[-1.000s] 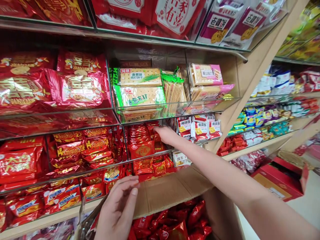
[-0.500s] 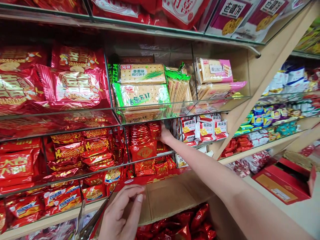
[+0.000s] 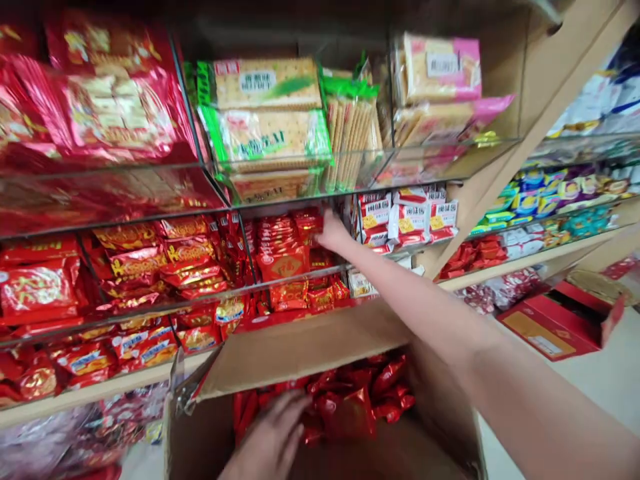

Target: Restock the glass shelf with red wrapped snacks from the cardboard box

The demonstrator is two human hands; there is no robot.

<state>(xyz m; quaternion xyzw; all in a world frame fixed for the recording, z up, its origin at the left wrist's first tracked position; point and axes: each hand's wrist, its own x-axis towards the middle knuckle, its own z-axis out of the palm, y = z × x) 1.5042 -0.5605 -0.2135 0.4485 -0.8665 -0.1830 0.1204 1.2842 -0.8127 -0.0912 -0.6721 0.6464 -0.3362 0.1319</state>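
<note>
My right hand [image 3: 332, 231] reaches into a middle shelf compartment, its fingers closed at the edge of a red snack packet [image 3: 308, 225]; the far fingertips are hidden. Left of that packet stands a stacked row of similar red packets [image 3: 278, 235], with a flat red packet [image 3: 284, 265] in front. Lower down, my left hand [image 3: 278, 421] hovers over the loose red packets [image 3: 350, 408] inside an open cardboard box [image 3: 295, 350]. Its fingers are blurred but look stretched out and apart, with nothing visible in them.
Green-edged cracker packs [image 3: 273, 137] lie on the shelf above. White-and-red packets [image 3: 411, 222] sit right of my right hand. A glass shelf edge [image 3: 305, 275] runs below it. An open red carton [image 3: 555, 323] stands on the floor at right.
My left hand has gone from a curled pose by the box flap down over the packets, its fingers extending. My right hand stays at the same compartment. The view has tilted down.
</note>
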